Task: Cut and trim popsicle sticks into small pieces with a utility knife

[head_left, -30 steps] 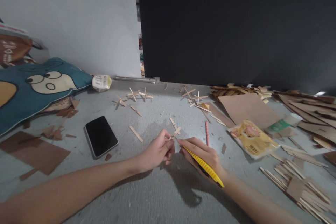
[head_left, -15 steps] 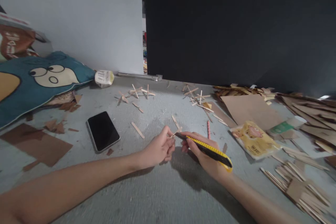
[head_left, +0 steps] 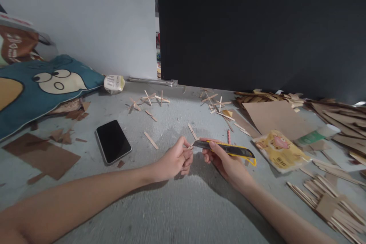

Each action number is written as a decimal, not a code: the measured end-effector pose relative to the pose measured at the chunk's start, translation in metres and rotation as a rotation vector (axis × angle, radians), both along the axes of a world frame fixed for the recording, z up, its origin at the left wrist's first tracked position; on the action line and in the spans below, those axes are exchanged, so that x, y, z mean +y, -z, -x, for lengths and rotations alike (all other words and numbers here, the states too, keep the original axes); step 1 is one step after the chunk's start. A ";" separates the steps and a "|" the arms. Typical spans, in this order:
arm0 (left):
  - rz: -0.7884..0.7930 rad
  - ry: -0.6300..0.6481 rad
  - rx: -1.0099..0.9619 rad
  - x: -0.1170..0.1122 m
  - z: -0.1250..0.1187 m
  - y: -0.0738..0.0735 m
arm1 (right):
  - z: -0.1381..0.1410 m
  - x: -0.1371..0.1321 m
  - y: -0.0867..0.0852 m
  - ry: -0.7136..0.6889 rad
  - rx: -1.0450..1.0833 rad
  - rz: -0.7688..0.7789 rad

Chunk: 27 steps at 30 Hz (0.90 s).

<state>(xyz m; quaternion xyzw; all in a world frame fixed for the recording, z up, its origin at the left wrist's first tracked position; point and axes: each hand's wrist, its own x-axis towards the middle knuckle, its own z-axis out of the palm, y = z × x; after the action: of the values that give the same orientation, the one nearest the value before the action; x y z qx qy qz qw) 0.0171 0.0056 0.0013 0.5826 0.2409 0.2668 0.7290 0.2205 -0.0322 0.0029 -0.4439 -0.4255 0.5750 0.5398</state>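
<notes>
Between the thumb and fingers of my left hand (head_left: 177,158) a short wooden craft stick (head_left: 192,145) is pinched, most of it hidden by the fingers. My right hand (head_left: 225,162) is wrapped round a yellow and black utility knife (head_left: 236,150). The knife lies nearly level, its tip pointing left and meeting the end of the craft stick. Just beyond the fingertips, another pale stick (head_left: 192,131) slants on the grey surface. A loose craft stick (head_left: 151,140) lies to the left of my left hand.
A black tablet-like device (head_left: 113,142) lies left, near brown cardboard (head_left: 42,156) and a blue cushion (head_left: 61,80). Small crossed-stick pieces (head_left: 161,98) stand farther back. To the right are a yellow packet (head_left: 281,151), a green-and-white tube (head_left: 318,134) and a stick pile (head_left: 328,202).
My right hand has turned the knife from a downward slope to nearly level, with its handle end shifting slightly right. My left hand keeps its pinch almost in place.
</notes>
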 end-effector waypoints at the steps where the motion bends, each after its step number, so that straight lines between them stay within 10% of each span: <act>1: 0.007 0.000 -0.001 0.000 0.000 0.000 | -0.001 0.001 0.000 -0.006 -0.008 0.002; 7: 0.028 -0.005 -0.026 0.000 0.000 -0.002 | -0.002 -0.002 0.001 0.017 -0.184 -0.110; 17: -0.002 -0.069 0.053 0.000 0.002 -0.001 | 0.001 -0.017 -0.006 -0.018 -0.760 -0.736; 27: 0.014 -0.037 0.014 0.002 0.002 0.001 | 0.005 -0.013 -0.014 0.003 -0.637 -0.441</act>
<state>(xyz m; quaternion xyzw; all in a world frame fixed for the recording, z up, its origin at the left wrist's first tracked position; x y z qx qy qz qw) 0.0154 0.0079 0.0001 0.5747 0.2585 0.2745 0.7263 0.2153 -0.0454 0.0174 -0.4739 -0.6847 0.3022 0.4640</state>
